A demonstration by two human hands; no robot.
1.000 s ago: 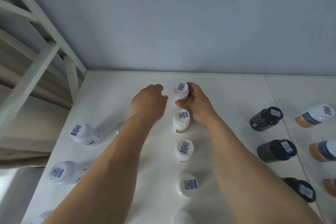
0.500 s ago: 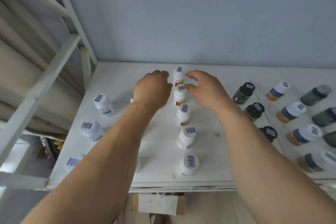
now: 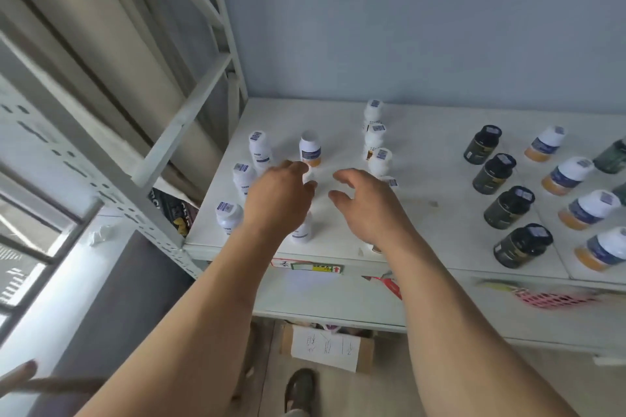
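The left hand hovers over the white shelf, fingers curled toward a white bottle cap at its 1 o'clock, right against the fingertips. The hand hides the bottle's body, so I cannot tell whether the fingers pinch the cap or only touch it. The right hand, at the left hand's 3 o'clock, is spread wide and loosely bent, holding nothing, with the cap near its 10 o'clock. A file of white bottles stands at its 12 o'clock, and an orange-banded bottle at the cap's 12 o'clock.
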